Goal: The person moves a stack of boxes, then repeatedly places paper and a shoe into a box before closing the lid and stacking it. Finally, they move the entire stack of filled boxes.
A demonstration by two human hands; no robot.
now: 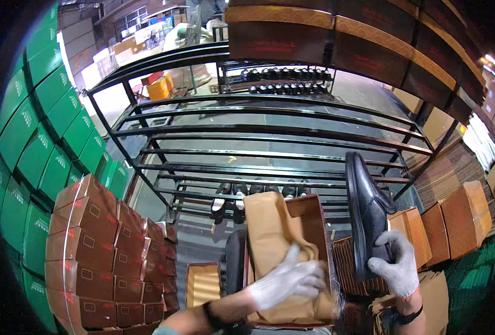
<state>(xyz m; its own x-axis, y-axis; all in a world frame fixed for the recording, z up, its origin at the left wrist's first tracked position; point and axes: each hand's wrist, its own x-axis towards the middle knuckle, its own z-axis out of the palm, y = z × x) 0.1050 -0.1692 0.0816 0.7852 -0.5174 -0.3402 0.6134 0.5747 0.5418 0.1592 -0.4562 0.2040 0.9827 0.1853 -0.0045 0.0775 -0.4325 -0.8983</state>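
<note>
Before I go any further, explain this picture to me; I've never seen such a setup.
There is no machine here: a person works with their own two hands, in whitish gloves. The picture comes from a wide fisheye camera on their head, looking down, so straight edges bend near the rim. The right hand holds a black shoe by its lower end, toe pointing away. The left hand is over tan paper in an open brown box. Beyond stands a black metal rack; stacked green boxes and brown boxes fill the left side.
</note>
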